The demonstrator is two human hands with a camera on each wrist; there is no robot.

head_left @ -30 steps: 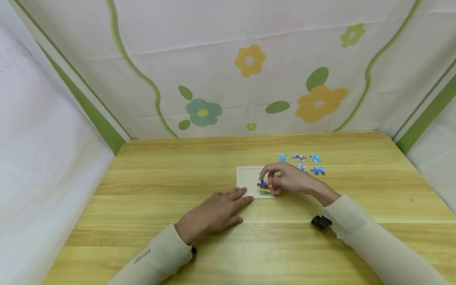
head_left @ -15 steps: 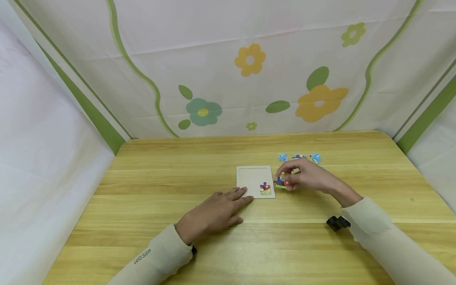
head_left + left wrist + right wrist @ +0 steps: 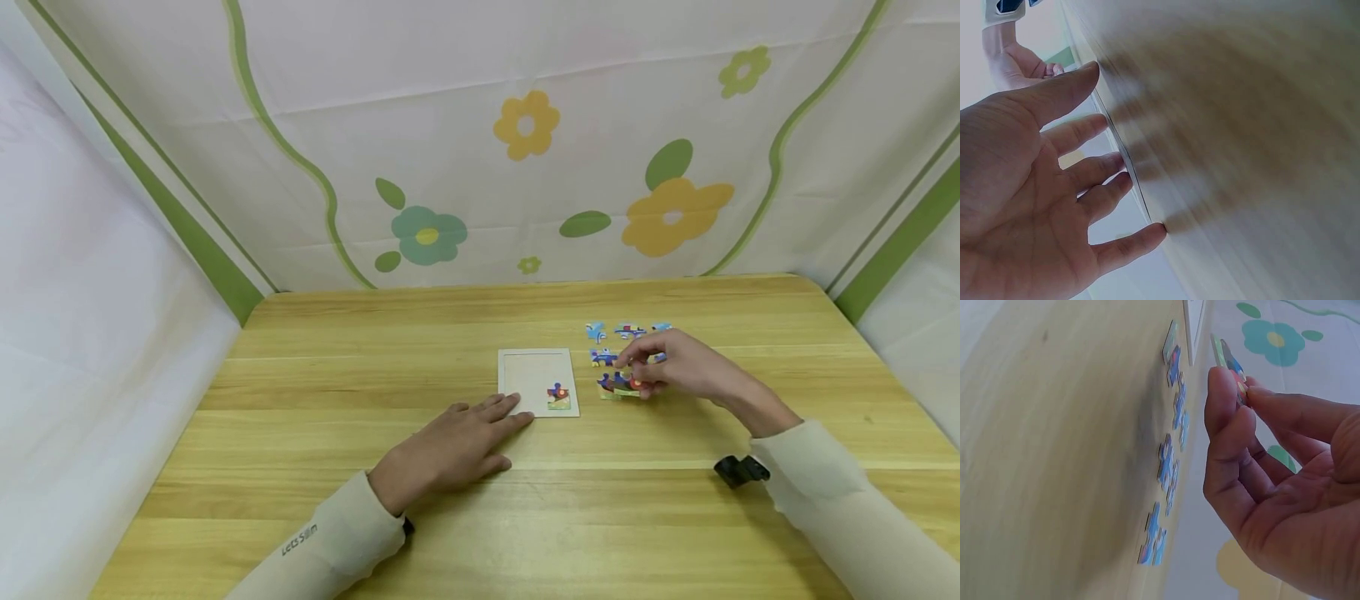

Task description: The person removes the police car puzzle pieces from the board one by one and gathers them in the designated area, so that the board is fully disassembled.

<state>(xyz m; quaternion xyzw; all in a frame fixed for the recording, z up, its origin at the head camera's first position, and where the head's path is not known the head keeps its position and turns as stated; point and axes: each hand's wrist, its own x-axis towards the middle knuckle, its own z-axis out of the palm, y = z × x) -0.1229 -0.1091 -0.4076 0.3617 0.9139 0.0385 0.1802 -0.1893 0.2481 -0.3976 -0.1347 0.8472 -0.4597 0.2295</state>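
My right hand (image 3: pixel 678 367) pinches a jigsaw piece (image 3: pixel 1235 369) between thumb and fingers, raised off the table in the right wrist view. From the head view, this piece overlaps another jigsaw piece (image 3: pixel 604 388) lying on the table. A small white-edged puzzle tray (image 3: pixel 525 353) lies to the left, with one red, blue and green piece (image 3: pixel 558 398) in its lower right corner. My left hand (image 3: pixel 457 442) has its fingers extended, fingertips on the tray's lower left edge. The left wrist view shows those fingers (image 3: pixel 1129 247) spread along the edge.
Beyond the right hand lie several loose pieces: a pale blue one (image 3: pixel 596 332), a red and blue one (image 3: pixel 630 330) and a blue one (image 3: pixel 602 358) among them. The hand partly covers this group. A flower-printed cloth (image 3: pixel 450 150) hangs behind the wooden table (image 3: pixel 337 375).
My right hand has drawn back rightward from over the tray, carrying its jigsaw piece to the loose pieces. The piece in the tray's corner came fully into sight. My left hand stays put.
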